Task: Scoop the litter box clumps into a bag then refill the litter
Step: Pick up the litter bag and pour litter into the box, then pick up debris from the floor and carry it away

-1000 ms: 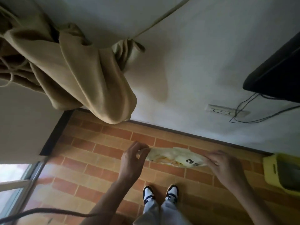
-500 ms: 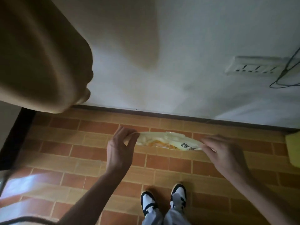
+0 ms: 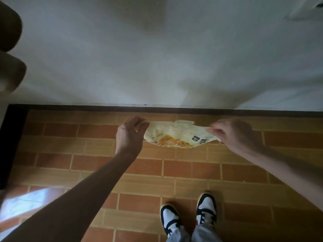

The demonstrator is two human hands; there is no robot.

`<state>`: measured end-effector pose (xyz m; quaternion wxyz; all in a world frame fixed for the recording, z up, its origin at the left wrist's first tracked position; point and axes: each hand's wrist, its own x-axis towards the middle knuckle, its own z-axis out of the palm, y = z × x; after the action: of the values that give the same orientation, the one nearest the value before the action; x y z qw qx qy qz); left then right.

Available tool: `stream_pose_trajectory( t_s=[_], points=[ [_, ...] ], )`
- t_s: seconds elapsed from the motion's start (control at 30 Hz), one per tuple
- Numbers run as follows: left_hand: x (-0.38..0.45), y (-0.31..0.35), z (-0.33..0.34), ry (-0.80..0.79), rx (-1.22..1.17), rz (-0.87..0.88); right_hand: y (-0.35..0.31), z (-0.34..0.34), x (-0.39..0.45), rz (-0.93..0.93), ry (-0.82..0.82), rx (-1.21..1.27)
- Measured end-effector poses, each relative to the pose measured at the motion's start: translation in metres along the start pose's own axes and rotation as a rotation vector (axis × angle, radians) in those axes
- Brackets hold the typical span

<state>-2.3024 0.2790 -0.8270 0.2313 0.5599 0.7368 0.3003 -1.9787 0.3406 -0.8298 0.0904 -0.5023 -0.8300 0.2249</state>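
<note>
a: where's the litter bag (image 3: pixel 176 136) right now?

b: up in the air, stretched between both hands, above the brick-pattern floor (image 3: pixel 148 173) and close to the base of the white wall (image 3: pixel 157 58). it's pale yellow with an orange picture and some dark printed characters, and it looks flat and crumpled.

a: how is each hand holding it?

b: the left hand (image 3: pixel 130 137) has its fingers curled and pinches the bag's left edge between thumb and fingertips. the right hand (image 3: pixel 234 134) pinches the right edge the same way, fingers bent round the plastic. both forearms reach forward from the bottom corners of the view.

a: anything else down there?

b: the person's two black-and-white shoes (image 3: pixel 188 216) stand on the floor, nearer than the bag, with light trouser legs at the bottom edge. a dark skirting strip (image 3: pixel 174 109) runs where the wall meets the floor. at the far left a blurred brownish cloth shape (image 3: pixel 10 49) hangs near the camera; i can't tell what it is. a bright patch of light lies on the floor at lower left.
</note>
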Motion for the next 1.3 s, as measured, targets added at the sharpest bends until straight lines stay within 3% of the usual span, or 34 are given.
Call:
stream_pose_trajectory(
  t_s=[0.2, 0.47, 0.73, 0.9, 1.1, 1.3],
  points=[
    [0.012, -0.024, 0.029, 0.004, 0.014, -0.090, 0.016, 0.025, 0.029, 0.013, -0.028, 0.022],
    [0.091, -0.019, 0.042, 0.022, 0.112, -0.196, 0.030, 0.007, 0.093, 0.008, -0.065, -0.061],
    [0.128, -0.008, 0.053, 0.102, 0.115, -0.241, 0.039, 0.009, 0.128, 0.046, 0.016, -0.143],
    [0.125, 0.002, 0.050, 0.093, 0.203, -0.134, 0.035, 0.006, 0.123, 0.040, 0.136, -0.164],
    [0.092, 0.024, 0.026, 0.043, 0.285, 0.041, 0.011, -0.018, 0.090, 0.003, 0.086, -0.229],
    [0.043, 0.086, -0.031, 0.015, 0.374, 0.137, -0.059, -0.083, 0.043, 0.023, 0.085, -0.236]
  ],
)
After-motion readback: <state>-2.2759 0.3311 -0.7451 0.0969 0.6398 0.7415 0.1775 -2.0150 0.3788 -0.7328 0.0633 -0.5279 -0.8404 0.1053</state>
